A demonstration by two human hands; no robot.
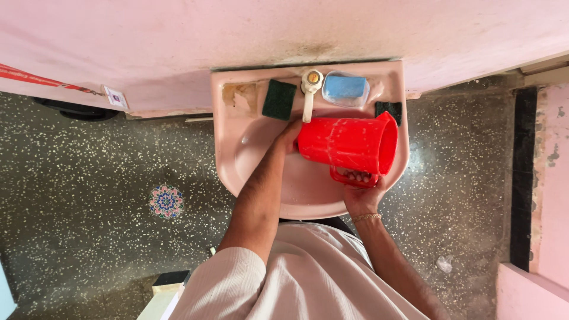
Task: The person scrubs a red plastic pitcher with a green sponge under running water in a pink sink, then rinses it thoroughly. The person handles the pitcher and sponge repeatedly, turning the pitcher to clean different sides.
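Red plastic jug [347,144] lies tipped on its side over the pink sink [228,160], mouth facing right, under the tap [309,95]. Right hand [361,192] has fingers curled through the handle; left hand [288,137] presses against the jug's base, its fingers hidden.

wall: pale pink wall [178,41] fills the top, stained dark just above the basin.
side wall: a pink wall [551,160] stands at the right, paint chipped, with a pink ledge [527,293] below it.
floor: dark speckled terrazzo floor [89,178] spreads on both sides.
floor mark: a round flower-patterned decal [166,201] lies on the floor left of the basin.
strip: a black vertical band [523,178] runs along the foot of the right wall.
basin: a pink wall-mounted sink [228,160] juts from the wall.
light: even daylight, a bright patch on the floor at the right.
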